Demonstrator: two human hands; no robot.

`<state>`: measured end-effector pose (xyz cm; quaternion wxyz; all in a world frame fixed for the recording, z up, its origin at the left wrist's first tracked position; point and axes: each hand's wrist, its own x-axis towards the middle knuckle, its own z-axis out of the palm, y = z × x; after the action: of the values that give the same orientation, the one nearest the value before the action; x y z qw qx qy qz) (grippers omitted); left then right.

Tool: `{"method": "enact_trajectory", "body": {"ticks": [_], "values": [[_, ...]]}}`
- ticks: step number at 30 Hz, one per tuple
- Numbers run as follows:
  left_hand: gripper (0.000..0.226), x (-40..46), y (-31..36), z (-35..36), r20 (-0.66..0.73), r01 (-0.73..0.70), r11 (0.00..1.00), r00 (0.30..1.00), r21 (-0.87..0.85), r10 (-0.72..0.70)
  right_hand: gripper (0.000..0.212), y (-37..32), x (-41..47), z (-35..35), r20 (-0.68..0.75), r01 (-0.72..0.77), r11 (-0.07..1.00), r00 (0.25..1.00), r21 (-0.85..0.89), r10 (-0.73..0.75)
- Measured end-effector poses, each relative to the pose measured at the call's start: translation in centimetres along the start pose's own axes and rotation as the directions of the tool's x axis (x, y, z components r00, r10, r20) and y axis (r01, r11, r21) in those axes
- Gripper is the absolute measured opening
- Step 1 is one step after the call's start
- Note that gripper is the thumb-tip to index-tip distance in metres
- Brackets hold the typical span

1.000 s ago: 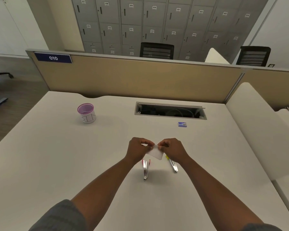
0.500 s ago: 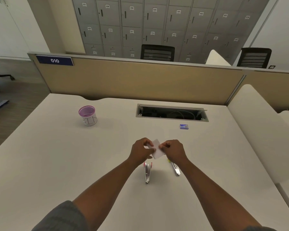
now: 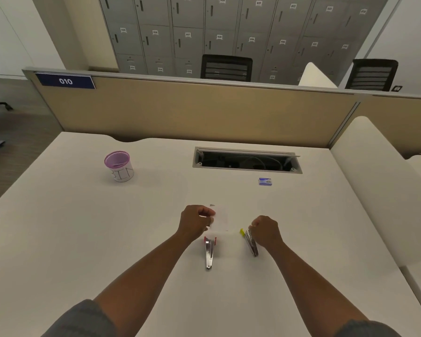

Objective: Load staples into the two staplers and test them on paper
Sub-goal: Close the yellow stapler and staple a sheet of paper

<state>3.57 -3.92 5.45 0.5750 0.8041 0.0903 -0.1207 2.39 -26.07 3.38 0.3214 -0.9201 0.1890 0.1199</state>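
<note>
Pinching paper [image 3: 220, 218], left hand [image 3: 195, 221], right hand [image 3: 265, 231] at stapler [image 3: 251, 242]

Both bare forearms reach forward over the desk, the left hand [image 3: 197, 221] pinching a slip of paper, the right hand [image 3: 265, 231] curled beside a stapler.

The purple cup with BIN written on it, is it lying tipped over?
No, the purple cup stands upright on the white desk, its open rim facing up.
</note>
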Motion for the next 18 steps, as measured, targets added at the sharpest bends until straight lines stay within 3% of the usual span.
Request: {"method": "enact_trajectory", "body": {"ticks": [7,13,18], "values": [[0.017,0.5,-0.8,-0.2,-0.008,0.000,0.997,1.000,0.082,0.000,0.042,2.2,0.5,2.3,0.008,-0.092,0.986,0.996,-0.140,0.094],[0.020,0.9,-0.9,-0.5,-0.006,0.047,0.998,0.999,0.044,-0.047,0.037,2.1,0.5,3.8,0.010,-0.042,0.977,0.999,-0.207,0.045],[0.022,1.0,-1.0,-0.7,0.003,0.075,0.997,0.997,-0.024,-0.075,0.032,1.5,0.7,2.9,0.062,-0.036,0.998,0.997,-0.056,0.040]]}}
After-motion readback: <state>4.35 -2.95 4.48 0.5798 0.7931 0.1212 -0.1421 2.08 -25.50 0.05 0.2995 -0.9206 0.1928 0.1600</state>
